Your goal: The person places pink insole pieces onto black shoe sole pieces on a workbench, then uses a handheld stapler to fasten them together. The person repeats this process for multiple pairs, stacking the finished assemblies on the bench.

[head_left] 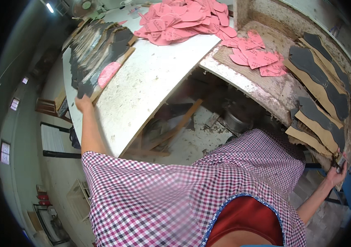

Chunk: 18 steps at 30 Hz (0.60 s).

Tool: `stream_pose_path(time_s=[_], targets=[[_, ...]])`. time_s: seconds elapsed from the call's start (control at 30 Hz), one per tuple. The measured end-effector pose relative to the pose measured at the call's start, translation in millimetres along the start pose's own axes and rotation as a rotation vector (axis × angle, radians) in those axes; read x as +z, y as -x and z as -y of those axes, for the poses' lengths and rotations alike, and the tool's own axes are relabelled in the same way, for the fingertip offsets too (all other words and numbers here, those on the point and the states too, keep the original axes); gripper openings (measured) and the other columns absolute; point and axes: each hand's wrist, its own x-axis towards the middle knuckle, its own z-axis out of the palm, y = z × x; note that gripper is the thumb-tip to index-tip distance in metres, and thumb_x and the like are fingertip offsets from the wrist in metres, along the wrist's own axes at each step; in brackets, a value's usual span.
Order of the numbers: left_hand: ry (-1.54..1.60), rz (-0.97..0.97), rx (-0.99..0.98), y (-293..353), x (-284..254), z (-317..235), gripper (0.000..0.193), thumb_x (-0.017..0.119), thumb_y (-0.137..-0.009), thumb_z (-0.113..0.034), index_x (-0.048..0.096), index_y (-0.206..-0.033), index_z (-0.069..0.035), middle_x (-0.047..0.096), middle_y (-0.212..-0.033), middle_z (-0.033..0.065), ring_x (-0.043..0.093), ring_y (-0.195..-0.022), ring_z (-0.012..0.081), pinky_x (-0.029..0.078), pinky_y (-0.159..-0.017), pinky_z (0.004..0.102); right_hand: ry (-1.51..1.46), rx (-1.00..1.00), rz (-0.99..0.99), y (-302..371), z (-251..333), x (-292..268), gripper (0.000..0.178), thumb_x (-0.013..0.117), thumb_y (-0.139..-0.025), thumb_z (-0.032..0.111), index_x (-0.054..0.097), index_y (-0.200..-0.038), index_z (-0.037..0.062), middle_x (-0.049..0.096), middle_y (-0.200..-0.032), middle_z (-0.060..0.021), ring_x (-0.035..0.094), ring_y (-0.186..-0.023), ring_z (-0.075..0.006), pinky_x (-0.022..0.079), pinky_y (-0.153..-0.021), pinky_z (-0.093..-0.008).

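Note:
At the far left, my left hand (85, 104) is closed at the near end of a long stack of dark grey cut pieces (101, 49), its fingers on the tip of one dark piece (85, 89). A pink piece (108, 75) lies on that stack's edge. Out at the far right, my right hand (337, 174) is closed around a small thing with metallic and yellowish parts (340, 159), too small to make out. It is beside the lower end of some wavy-edged dark grey pieces with tan board (316, 119).
Heaped pink cut pieces (179, 20) cover the back of the white table (142, 82). More pink pieces (257, 55) lie on the worn wooden bench (282, 88), beside further dark grey pieces (317, 70). A gap between the surfaces shows a metal pot (237, 121) below.

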Motion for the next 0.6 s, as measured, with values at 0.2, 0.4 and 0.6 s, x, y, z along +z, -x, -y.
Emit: stream_pose_path(time_s=[0.2,0.4,0.6], targets=[[0.087,-0.070,0.890,85.8,43.1,-94.2,0.045,0.072,-0.085,-0.017,0.060,-0.125,-0.003,0.059,-0.124,0.0190,0.056,-0.116,0.0319,0.043,-0.100,0.0406,-0.019,0.022,0.046,-24.0,0.5,-27.2,0.047,0.045,-0.099,0.009,0.036,-0.138,-0.0174,0.043,-0.143,-0.0287,0.033,-0.137,-0.0490,0.023,-0.118,-0.0556],[0.606,0.883,1.297,291.3,109.0,-258.6,0.024,0.067,-0.090,-0.017,0.068,-0.111,-0.005,0.066,-0.112,0.0148,0.062,-0.107,0.0316,0.047,-0.095,0.0369,-0.033,-0.052,0.048,-32.3,-4.9,-31.1,0.044,0.046,-0.098,0.008,0.040,-0.135,-0.0166,0.048,-0.139,-0.0266,0.043,-0.134,-0.0379,0.027,-0.117,-0.0554],[0.180,0.875,1.499,443.3,137.9,-350.2,0.052,0.069,-0.084,-0.043,0.066,-0.105,0.004,0.064,-0.111,0.0254,0.060,-0.108,0.0394,0.049,-0.092,0.0464,-0.067,0.015,0.086,-38.0,-16.0,-50.4,0.044,0.052,-0.094,0.009,0.048,-0.130,-0.0153,0.053,-0.134,-0.0251,0.047,-0.130,-0.0336,0.030,-0.117,-0.0484]])
